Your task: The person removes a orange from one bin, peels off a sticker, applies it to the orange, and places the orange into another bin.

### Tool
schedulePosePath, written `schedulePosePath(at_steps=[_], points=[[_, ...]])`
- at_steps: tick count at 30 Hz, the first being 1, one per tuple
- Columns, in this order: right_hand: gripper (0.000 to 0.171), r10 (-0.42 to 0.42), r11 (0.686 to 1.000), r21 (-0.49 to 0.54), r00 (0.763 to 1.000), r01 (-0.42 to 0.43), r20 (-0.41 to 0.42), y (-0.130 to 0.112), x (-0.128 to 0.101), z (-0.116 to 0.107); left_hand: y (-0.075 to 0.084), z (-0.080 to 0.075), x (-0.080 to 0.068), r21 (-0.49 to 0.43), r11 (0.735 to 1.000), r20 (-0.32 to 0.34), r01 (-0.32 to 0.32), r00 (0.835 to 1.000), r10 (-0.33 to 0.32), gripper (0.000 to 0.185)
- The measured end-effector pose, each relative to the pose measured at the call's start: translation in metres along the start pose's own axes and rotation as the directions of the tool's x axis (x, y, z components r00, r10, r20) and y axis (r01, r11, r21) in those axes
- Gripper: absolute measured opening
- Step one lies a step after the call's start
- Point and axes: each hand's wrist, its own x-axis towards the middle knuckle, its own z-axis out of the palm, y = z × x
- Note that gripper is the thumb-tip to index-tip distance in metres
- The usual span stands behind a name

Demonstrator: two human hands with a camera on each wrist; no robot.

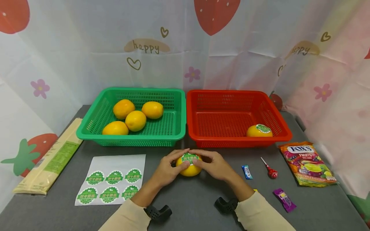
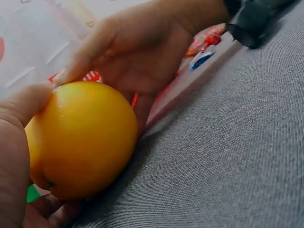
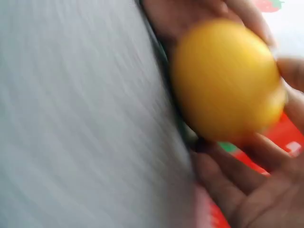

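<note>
An orange (image 1: 190, 171) sits on the grey tabletop between both hands, a round green-and-white sticker (image 1: 189, 158) on its upper side. My left hand (image 1: 170, 167) holds it from the left, fingers curled around the far side and thumb at the sticker's edge. From the right, my right hand (image 1: 216, 165) holds the same orange, with its thumb also on the sticker. In the left wrist view the bare near side of the orange (image 2: 90, 137) faces the camera. The right wrist view shows the orange (image 3: 223, 80) blurred, with fingers around it.
Behind stand a green basket (image 1: 144, 137) with several oranges and a red basket (image 1: 225, 139) with one stickered orange (image 1: 259, 131). A sticker sheet (image 1: 115, 163) and a long packet (image 1: 52, 157) lie left. Right are a candy bag (image 1: 307, 165), a lollipop (image 1: 271, 172) and small wrapped candies (image 1: 284, 199).
</note>
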Motion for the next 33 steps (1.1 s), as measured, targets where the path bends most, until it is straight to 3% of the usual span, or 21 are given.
schedulePosePath(at_steps=[5, 9, 11, 14, 16, 17, 20, 23, 25, 27, 33], points=[[0.034, 0.138, 0.981, -0.144, 0.988, -0.127, 0.071, -0.023, -0.011, -0.037, -0.003, 0.004, 0.001, 0.010, 0.999, -0.013, 0.037, 0.999, -0.037, 0.040], [0.031, 0.133, 0.981, -0.156, 0.987, -0.118, 0.089, -0.047, -0.027, -0.071, -0.022, 0.007, 0.002, 0.034, 0.997, -0.041, 0.066, 0.997, -0.065, 0.040], [0.031, 0.107, 0.981, -0.165, 0.994, -0.099, 0.038, -0.057, -0.037, -0.088, -0.032, 0.009, 0.002, 0.040, 0.997, -0.045, 0.072, 0.997, -0.070, 0.041], [0.030, 0.051, 0.970, -0.229, 0.989, -0.083, -0.140, -0.068, -0.051, -0.110, -0.040, 0.010, 0.003, 0.038, 0.996, -0.057, 0.076, 0.996, -0.074, 0.042], [0.031, -0.002, 0.956, -0.280, 0.957, -0.082, -0.289, -0.070, -0.059, -0.124, -0.040, 0.011, 0.003, 0.037, 0.996, -0.062, 0.077, 0.995, -0.075, 0.045], [0.031, -0.032, 0.951, -0.298, 0.931, -0.084, -0.364, -0.070, -0.062, -0.130, -0.040, 0.011, 0.003, 0.044, 0.996, -0.062, 0.081, 0.995, -0.078, 0.048], [0.030, -0.093, 0.931, -0.342, 0.820, -0.130, -0.565, -0.061, -0.071, -0.149, -0.039, 0.011, 0.001, 0.106, 0.989, -0.051, 0.101, 0.994, -0.096, 0.057], [0.033, -0.053, 0.910, -0.332, 0.722, -0.250, -0.689, -0.046, -0.079, -0.164, -0.036, 0.009, 0.000, 0.182, 0.978, -0.037, 0.104, 0.994, -0.099, 0.063], [0.039, -0.001, 0.888, -0.318, 0.688, -0.333, -0.725, -0.034, -0.083, -0.172, -0.034, 0.008, 0.001, 0.214, 0.972, -0.026, 0.092, 0.996, -0.089, 0.065], [0.043, 0.034, 0.883, -0.299, 0.685, -0.362, -0.728, -0.024, -0.086, -0.178, -0.031, 0.006, 0.002, 0.230, 0.970, -0.016, 0.076, 0.997, -0.074, 0.065], [0.052, 0.126, 0.895, -0.238, 0.725, -0.377, -0.677, 0.003, -0.089, -0.184, -0.016, 0.005, 0.001, 0.233, 0.970, 0.015, 0.071, 0.997, -0.076, 0.061]])
